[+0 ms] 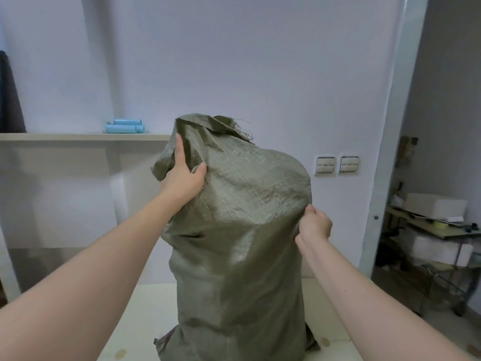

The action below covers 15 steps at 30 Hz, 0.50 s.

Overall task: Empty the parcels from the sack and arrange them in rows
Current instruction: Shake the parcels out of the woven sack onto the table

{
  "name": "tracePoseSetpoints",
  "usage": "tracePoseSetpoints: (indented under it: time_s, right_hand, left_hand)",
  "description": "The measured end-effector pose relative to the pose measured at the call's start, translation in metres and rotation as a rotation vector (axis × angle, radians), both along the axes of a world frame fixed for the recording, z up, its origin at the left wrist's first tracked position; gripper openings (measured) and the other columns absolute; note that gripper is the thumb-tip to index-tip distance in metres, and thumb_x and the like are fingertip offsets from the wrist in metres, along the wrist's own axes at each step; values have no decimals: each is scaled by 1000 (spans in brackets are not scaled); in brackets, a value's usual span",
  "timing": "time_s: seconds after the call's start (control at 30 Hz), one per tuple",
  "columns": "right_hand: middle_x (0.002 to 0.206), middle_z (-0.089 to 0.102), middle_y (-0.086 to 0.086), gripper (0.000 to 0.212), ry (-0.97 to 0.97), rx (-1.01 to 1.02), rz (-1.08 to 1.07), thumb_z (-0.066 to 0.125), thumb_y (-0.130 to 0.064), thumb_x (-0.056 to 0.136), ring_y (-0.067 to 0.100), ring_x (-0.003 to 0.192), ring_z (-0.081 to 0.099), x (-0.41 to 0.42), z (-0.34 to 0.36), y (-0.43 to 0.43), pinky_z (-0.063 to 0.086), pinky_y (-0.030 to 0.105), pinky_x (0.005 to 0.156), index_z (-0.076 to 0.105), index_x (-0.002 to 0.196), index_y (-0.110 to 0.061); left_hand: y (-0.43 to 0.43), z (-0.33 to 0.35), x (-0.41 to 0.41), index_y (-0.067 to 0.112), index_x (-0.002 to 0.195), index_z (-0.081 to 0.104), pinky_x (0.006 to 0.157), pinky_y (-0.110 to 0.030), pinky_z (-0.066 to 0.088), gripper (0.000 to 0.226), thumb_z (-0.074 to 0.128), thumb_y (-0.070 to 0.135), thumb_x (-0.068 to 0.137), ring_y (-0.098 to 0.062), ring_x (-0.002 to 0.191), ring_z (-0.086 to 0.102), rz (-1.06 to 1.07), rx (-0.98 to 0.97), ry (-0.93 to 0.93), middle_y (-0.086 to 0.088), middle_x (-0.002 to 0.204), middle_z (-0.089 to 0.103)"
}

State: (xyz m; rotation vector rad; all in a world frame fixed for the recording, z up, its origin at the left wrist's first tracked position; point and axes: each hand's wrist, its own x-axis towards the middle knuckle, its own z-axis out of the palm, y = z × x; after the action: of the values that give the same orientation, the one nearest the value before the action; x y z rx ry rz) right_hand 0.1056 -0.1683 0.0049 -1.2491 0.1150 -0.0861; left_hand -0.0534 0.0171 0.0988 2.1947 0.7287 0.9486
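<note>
Pale table (pixel 145 313) holds an upright green sack (pixel 239 230); left hand (pixel 183 175) and right hand (pixel 315 224) grip its fabric with curled fingers.

Contents of sack (pixel 234 230) hidden, its base cut off below, right hand (pixel 316 225) fingers buried in fabric

The sack (pixel 234 230) stands upright on the bench (pixel 140 321) straight in front of you. Your left hand (pixel 183 175) grips its upper left side, and your right hand (pixel 315 225) pinches its right side lower down. Behind it to the left, a shelf (pixel 65 137) carries rolls (pixel 125 126). Two wall switches (pixel 337 164) sit behind it, just to the right. Far right, past the doorway, a rack (pixel 421 224) holds boxes (pixel 437 205).
</note>
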Motion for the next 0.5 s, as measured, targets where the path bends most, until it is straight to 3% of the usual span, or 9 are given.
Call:
tracePoseSetpoints:
  time_s: [0.07, 0.13, 0.2, 0.27, 0.33, 0.37, 0.4, 0.43, 0.5]
  right_hand:
    - [107, 66, 8, 28, -25, 4, -19, 50, -23, 100, 24, 97, 59, 0, 10, -4, 48, 34, 92, 67, 111, -4]
    - [91, 62, 5, 23, -48, 2, -27, 49, -22, 101, 20, 83, 55, 2, 20, -8, 45, 30, 82, 66, 98, -6]
    - [74, 52, 0, 25, -65, -11, -45, 49, -22, 101, 16, 68, 45, 2, 27, -12, 38, 28, 74, 59, 82, -8]
    - [77, 52, 1, 24, -80, -32, -53, 47, -23, 101, 16, 71, 46, 3, 25, -16, 38, 28, 75, 59, 86, -8]
    - [82, 55, 2, 24, -89, -67, -69, 46, -24, 102, 19, 79, 50, 4, 18, -21, 39, 30, 77, 60, 91, -8]
    - [81, 54, 1, 25, -92, -84, -72, 45, -24, 103, 19, 80, 50, 5, 15, -23, 39, 31, 77, 60, 91, -8]
    - [79, 54, 1, 26, -95, -96, -75, 45, -24, 103, 18, 78, 49, 6, 12, -24, 39, 31, 77, 59, 90, -7]
    - [77, 52, 1, 27, -98, -93, -76, 44, -24, 103, 18, 76, 48, 7, 11, -25, 38, 31, 76, 59, 88, -6]
    - [75, 49, 1, 28, -97, -78, -67, 43, -23, 103, 17, 73, 45, 8, 9, -26, 37, 32, 74, 56, 85, -7]
  left_hand:
    - [-4, 4, -2, 38, 153, -16, 93, -40, 44, 75, 37, 51, 101, -35, 111, 60, 70, 33, 48, -13, 127, 62]
    - [-5, 7, 1, 26, 157, 15, 99, -42, 43, 63, 33, 52, 101, -35, 123, 54, 111, 71, 102, -13, 140, 54]
    - [-5, 7, 5, 21, 141, 51, 102, -43, 41, 54, 33, 52, 101, -34, 124, 49, 143, 92, 143, -13, 139, 53]
    - [-7, 6, 3, 31, 121, 66, 109, -49, 29, 45, 40, 57, 96, -34, 130, 34, 275, 194, 192, -11, 141, 42]
    - [-6, 6, 3, 38, 103, 67, 117, -58, -1, 33, 47, 60, 90, -34, 143, 9, 326, 370, 181, -8, 150, 24]
    - [-5, 7, 3, 41, 106, 66, 112, -59, -17, 30, 50, 60, 89, -34, 148, -5, 274, 406, 158, -6, 157, 14]
    - [-5, 9, 3, 42, 120, 62, 107, -56, -23, 35, 51, 57, 90, -32, 149, -12, 181, 399, 141, -4, 162, 7]
    - [-4, 11, 5, 37, 135, 53, 110, -54, -19, 47, 52, 54, 92, -31, 151, -8, 56, 331, 138, -4, 164, 6]
    - [-9, 14, 10, 22, 151, 30, 120, -48, 20, 65, 53, 47, 96, -32, 146, 26, -161, 146, 156, -9, 158, 30]
